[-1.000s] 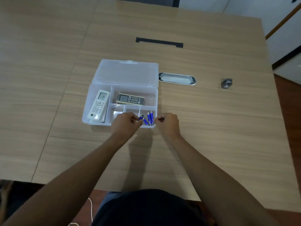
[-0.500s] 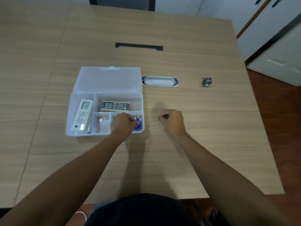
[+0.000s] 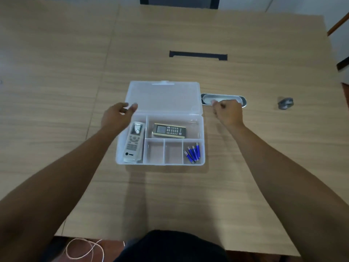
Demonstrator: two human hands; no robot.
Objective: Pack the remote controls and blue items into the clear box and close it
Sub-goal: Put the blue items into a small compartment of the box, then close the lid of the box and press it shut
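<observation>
The clear box [image 3: 203, 129] lies open on the table, its lid [image 3: 164, 97] flat behind it. A white remote [image 3: 133, 141] fills the left compartment. A beige remote [image 3: 169, 131] lies in the upper compartment. Several blue items [image 3: 193, 153] rest in the bottom right compartment. My left hand [image 3: 117, 117] hovers at the lid's left edge, fingers apart and holding nothing. My right hand [image 3: 227, 113] is just right of the lid's right edge, fingers curled in with nothing visible in them.
A metal oval tray [image 3: 242, 100] sits right of the lid, partly behind my right hand. A small grey object [image 3: 285, 103] lies farther right. A black slot [image 3: 198, 55] is set in the table beyond the box. A cord [image 3: 83, 249] lies on the floor.
My left hand left the blue items' compartment and moved up to the lid's left edge. My right hand rose to the lid's right edge. The blue items now lie uncovered.
</observation>
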